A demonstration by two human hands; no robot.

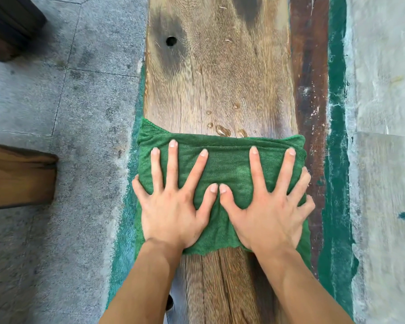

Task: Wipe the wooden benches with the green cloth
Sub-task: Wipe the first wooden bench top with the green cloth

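A long wooden bench (220, 73) runs away from me down the middle of the view. A folded green cloth (227, 162) lies flat across its full width. My left hand (173, 206) presses on the cloth's left half, fingers spread. My right hand (269, 209) presses on the right half, fingers spread, with its outer fingers curled over the cloth's right edge. The two thumbs touch at the middle. Water drops (222, 130) sit on the wood just beyond the cloth's far edge.
Grey stone paving (56, 136) lies to the left, with a wooden block (19, 176) at the left edge and a dark wooden object (9, 24) at top left. A brown beam (310, 78), green strip (337, 90) and pale concrete ledge (381, 113) run along the right.
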